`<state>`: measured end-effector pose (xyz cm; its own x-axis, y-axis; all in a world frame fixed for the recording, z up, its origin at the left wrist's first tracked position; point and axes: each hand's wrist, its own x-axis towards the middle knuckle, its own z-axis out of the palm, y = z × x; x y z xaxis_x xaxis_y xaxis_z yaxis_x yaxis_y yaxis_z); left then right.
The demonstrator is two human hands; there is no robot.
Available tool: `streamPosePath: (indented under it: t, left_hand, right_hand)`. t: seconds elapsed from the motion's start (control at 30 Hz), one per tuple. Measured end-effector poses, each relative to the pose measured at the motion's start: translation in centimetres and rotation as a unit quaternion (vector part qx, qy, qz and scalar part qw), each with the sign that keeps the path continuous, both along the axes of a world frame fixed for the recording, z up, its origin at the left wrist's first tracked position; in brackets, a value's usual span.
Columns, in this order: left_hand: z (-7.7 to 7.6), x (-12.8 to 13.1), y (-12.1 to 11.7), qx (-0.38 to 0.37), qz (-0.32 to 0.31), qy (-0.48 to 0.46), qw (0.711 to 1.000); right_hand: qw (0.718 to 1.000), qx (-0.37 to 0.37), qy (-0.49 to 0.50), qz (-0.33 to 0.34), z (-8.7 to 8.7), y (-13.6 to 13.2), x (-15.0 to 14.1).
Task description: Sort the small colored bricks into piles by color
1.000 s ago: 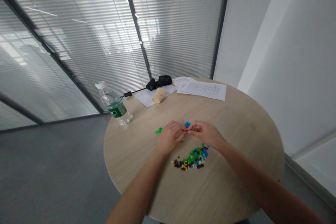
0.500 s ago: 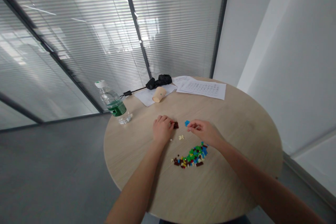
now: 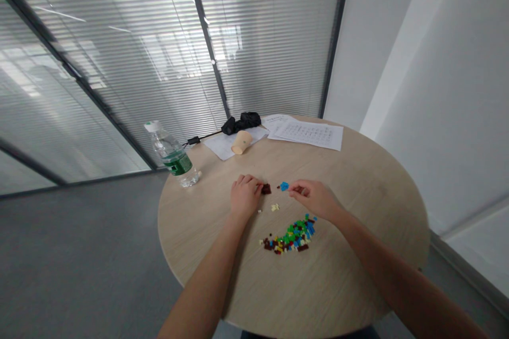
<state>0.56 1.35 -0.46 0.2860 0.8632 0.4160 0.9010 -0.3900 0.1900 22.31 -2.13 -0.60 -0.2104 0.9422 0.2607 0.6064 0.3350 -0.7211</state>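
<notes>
- A round table of pale wood (image 3: 350, 270) holds everything, and its edge is well away from the hands
- A heap of tiny plastic bricks (image 3: 292, 238) in green, blue, brown and yellow lies near the middle, with few bricks set apart from it
- The left hand (image 3: 245, 196) is curled, palm down, just beside some dark brown bricks (image 3: 266, 188); I cannot tell if it has hold of anything
- The right hand (image 3: 314, 199) is almost closed, just beside a blue brick (image 3: 283, 186); I cannot tell if it has hold of anything

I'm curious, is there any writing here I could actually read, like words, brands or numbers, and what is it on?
Nothing here can be quoted.
Printed sheets: rows of print, too small to read.
Green label on the plastic water bottle: too blurred to read.
</notes>
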Motion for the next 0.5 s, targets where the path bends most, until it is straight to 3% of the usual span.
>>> streamPosePath:
  t: [0.1,0.27,0.37,0.5]
  left_hand:
    - [0.0,0.0,-0.1,0.006,-0.015,-0.009,1.0]
    - [-0.3,0.3,0.1,0.002,-0.121,-0.001,0.993]
    - [-0.5,0.7,0.0,0.0,-0.164,0.024,0.986]
    - [-0.5,0.9,-0.3,-0.006,-0.168,0.048,0.985]
  right_hand:
    - [0.997,0.055,-0.061,-0.006,0.1,0.2,0.8]
    - [0.979,0.142,-0.144,0.025,0.0,0.3,0.0]
    - [0.973,0.146,-0.169,0.06,-0.3,0.3,-1.3]
    - [0.973,0.132,-0.185,0.05,-0.8,0.4,-2.2]
